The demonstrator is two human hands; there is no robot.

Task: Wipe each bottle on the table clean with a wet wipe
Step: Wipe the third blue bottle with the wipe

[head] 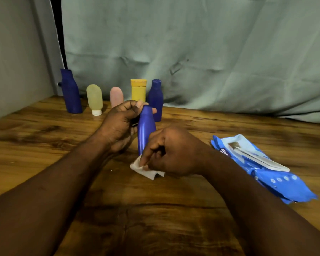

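My left hand point(121, 124) grips the top of a blue bottle point(145, 129) held upright above the middle of the wooden table point(44, 145). My right hand point(171, 151) pinches a white wet wipe point(145, 169) against the bottle's lower end. Along the back stand a tall blue bottle point(70, 92), a pale green tube point(95, 98), a pink tube point(116, 96), a yellow bottle point(138, 89) and a smaller blue bottle point(156, 99).
A blue pack of wet wipes point(262, 168) lies on the table to the right of my right hand, its flap up. A grey-green cloth point(192, 52) hangs behind the table, and a wall stands at the left.
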